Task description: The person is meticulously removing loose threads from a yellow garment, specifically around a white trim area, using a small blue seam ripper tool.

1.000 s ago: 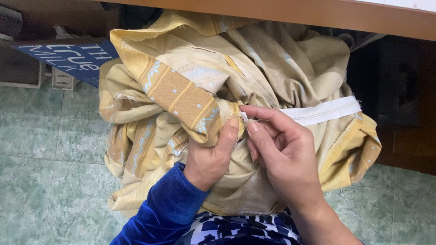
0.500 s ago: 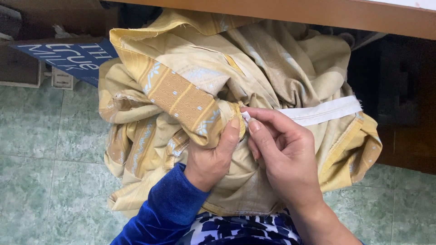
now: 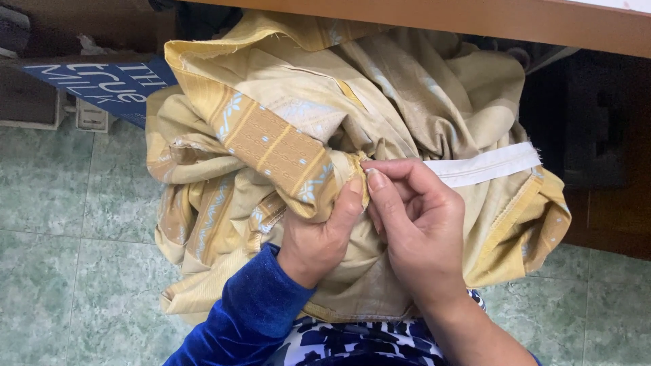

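Floor: pale green marbled tiles (image 3: pixel 47 271) with thin grout lines. Upper edge: brown wooden tabletop (image 3: pixel 542 24). Right side: dark wooden furniture (image 3: pixel 597 135), shadowed.

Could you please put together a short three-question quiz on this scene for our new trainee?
1. True or false: both hands pinch the yellow patterned fabric at one spot.
2. Which strip runs out to the right from under the right hand? A) white band B) red ribbon C) black cord
3. What colour is the sleeve on the left hand?

Key: 1. True, thumbs and fingertips meet on a gathered fold. 2. A, the white band. 3. Blue, the sleeve.
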